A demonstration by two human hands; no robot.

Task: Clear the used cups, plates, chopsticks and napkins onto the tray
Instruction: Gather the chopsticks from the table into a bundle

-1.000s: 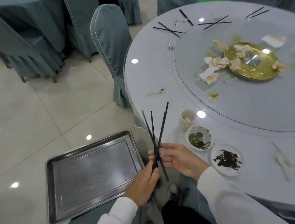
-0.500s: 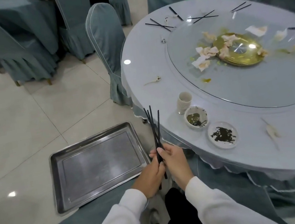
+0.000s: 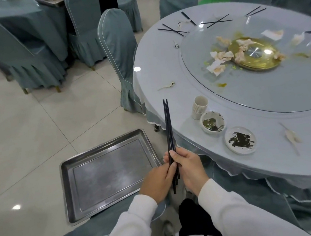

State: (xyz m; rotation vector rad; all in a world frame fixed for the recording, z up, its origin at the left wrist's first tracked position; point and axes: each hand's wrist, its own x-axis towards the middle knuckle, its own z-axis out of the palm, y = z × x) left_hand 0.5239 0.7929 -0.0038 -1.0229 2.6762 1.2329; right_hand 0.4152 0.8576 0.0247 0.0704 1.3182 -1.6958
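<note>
A bundle of black chopsticks (image 3: 168, 128) stands nearly upright between my hands, just right of the metal tray (image 3: 68, 194). My left hand (image 3: 158, 181) and my right hand (image 3: 189, 165) both grip the bundle near its lower end. The tray lies on a covered chair seat and holds nothing. On the round table's near edge stand a stack of white cups (image 3: 199, 107), a small bowl (image 3: 212, 122) with dark scraps and a small plate (image 3: 240, 140) with dark scraps. More chopsticks (image 3: 172, 29) lie along the far edge. Crumpled napkins (image 3: 220, 56) litter the glass turntable.
The round table (image 3: 163, 71) carries a glass turntable (image 3: 270, 94) with a gold centre disc (image 3: 255, 54). A small spoon (image 3: 166, 85) and another utensil (image 3: 292, 136) lie on the table. Covered chairs (image 3: 120, 47) stand around it, with tiled floor to the left.
The chopsticks, splayed apart a second ago, are now gathered into one tight, straight bundle. My right hand has closed around them beside my left hand.
</note>
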